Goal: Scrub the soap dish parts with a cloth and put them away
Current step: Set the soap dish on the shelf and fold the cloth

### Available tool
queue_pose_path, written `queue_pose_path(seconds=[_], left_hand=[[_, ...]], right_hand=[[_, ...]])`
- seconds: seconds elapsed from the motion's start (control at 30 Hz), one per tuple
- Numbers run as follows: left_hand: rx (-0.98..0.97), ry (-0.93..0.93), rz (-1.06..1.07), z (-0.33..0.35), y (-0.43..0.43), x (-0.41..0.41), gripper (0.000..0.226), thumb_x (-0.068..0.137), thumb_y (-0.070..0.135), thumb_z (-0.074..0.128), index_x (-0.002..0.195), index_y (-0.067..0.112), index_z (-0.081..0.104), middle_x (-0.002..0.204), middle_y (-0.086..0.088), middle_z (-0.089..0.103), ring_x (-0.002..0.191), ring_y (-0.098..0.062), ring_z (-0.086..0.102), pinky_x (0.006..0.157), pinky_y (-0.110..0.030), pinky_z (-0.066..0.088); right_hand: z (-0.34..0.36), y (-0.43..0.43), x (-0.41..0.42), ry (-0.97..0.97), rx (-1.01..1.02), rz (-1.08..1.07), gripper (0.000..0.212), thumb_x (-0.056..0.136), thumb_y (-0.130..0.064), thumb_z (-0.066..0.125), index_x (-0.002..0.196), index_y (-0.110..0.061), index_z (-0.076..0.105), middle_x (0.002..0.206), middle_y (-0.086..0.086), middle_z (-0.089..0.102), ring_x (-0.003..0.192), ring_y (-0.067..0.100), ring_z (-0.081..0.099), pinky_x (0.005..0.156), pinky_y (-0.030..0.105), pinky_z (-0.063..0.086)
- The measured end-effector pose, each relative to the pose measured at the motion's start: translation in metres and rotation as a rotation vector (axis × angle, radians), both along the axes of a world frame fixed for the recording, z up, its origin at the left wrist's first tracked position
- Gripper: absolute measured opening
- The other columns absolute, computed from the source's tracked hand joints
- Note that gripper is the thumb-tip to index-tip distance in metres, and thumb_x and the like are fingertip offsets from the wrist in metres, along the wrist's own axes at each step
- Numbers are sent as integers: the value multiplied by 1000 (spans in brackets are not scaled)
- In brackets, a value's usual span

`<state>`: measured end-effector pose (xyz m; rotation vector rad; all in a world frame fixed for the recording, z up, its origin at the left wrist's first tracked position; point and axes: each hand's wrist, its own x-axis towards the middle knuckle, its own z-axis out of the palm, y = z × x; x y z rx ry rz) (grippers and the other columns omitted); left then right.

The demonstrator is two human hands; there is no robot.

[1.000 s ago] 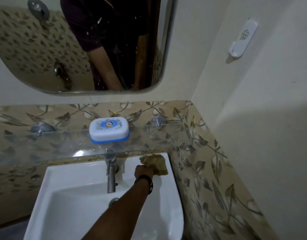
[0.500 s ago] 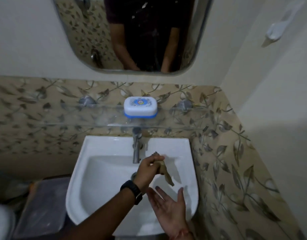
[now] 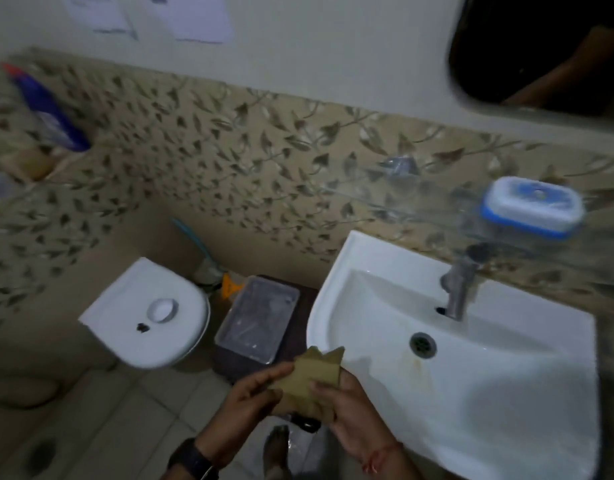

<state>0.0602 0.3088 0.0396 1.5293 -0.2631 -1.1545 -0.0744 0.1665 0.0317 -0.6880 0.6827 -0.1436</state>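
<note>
Both hands, left hand (image 3: 250, 393) and right hand (image 3: 354, 414), pinch a folded tan cloth (image 3: 310, 379) at the washbasin's (image 3: 333, 282) front-left rim. The closed soap dish (image 3: 532, 206) sits on the glass shelf (image 3: 420, 195); its contents are hidden.

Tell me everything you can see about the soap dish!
The soap dish is a rounded plastic box with a white lid, a blue pattern on top and a blue base. The picture is blurry, so the pattern cannot be read. Its lid is on. It sits flat on the clear glass shelf above the tap, by the leafy wall tiles. Nothing else touches it; both hands are lower down, holding the cloth.
</note>
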Motion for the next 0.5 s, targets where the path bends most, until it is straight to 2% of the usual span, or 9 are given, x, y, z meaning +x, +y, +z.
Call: queue_pose_path(seconds=[0.13, 0.23, 0.27, 0.3, 0.37, 0.4, 0.43, 0.5], left_hand=[[78, -92, 49, -29, 33, 65, 39, 94, -11, 58, 125, 9, 70, 133, -3, 70, 114, -10, 69, 86, -27, 59], [117, -280, -58, -54, 32, 125, 40, 94, -10, 60, 130, 7, 64, 142, -3, 58, 128, -12, 58, 105, -35, 52], [130, -375, -116, -65, 28, 147, 42, 94, -11, 60, 132, 6, 62, 143, -4, 56, 132, -15, 54, 110, -32, 47], [141, -470, -172, -77, 22, 169, 45, 93, -13, 60, 134, 5, 60, 143, -4, 55, 134, -18, 52, 112, -24, 43], [181, -595, -268, -104, 6, 212, 49, 89, -14, 59, 135, 5, 60, 142, -1, 52, 134, -19, 52, 108, -8, 35], [203, -637, -310, -117, -4, 232, 51, 87, -13, 58, 134, 5, 60, 141, 2, 51, 134, -20, 52, 107, -4, 32], [208, -687, -339, -132, -16, 251, 53, 84, -11, 56, 133, 7, 61, 139, 4, 51, 133, -20, 53, 107, -2, 29], [185, -765, -378, -164, -40, 283, 57, 81, -10, 54, 132, 17, 58, 135, 7, 53, 130, -19, 55, 108, -2, 27]], right_hand=[[-24, 20, 80, 30, -112, 130, 47, 92, 19, 40, 133, 3, 57, 129, 26, 64, 120, 43, 61, 108, 57, 44], [-61, 25, 149, 195, -118, 171, 46, 95, 21, 32, 136, 12, 49, 136, 33, 56, 125, 48, 55, 111, 59, 38], [-75, 25, 171, 252, -136, 173, 44, 96, 20, 31, 137, 15, 45, 138, 34, 53, 126, 47, 53, 112, 57, 37], [-90, 23, 192, 303, -168, 149, 42, 96, 19, 33, 136, 16, 46, 134, 33, 57, 124, 45, 57, 110, 53, 42], [-116, 17, 233, 397, -278, 36, 37, 91, 22, 43, 121, 11, 62, 107, 19, 74, 103, 35, 70, 89, 38, 58], [-129, 13, 251, 441, -327, -5, 36, 88, 22, 47, 114, 5, 67, 98, 12, 75, 95, 32, 72, 80, 31, 60], [-141, 6, 269, 497, -378, -16, 35, 87, 20, 51, 110, 1, 69, 95, 8, 74, 91, 30, 71, 77, 27, 60], [-167, -8, 300, 557, -489, 3, 30, 87, 13, 58, 109, -2, 70, 100, 11, 73, 95, 30, 70, 85, 35, 59]])
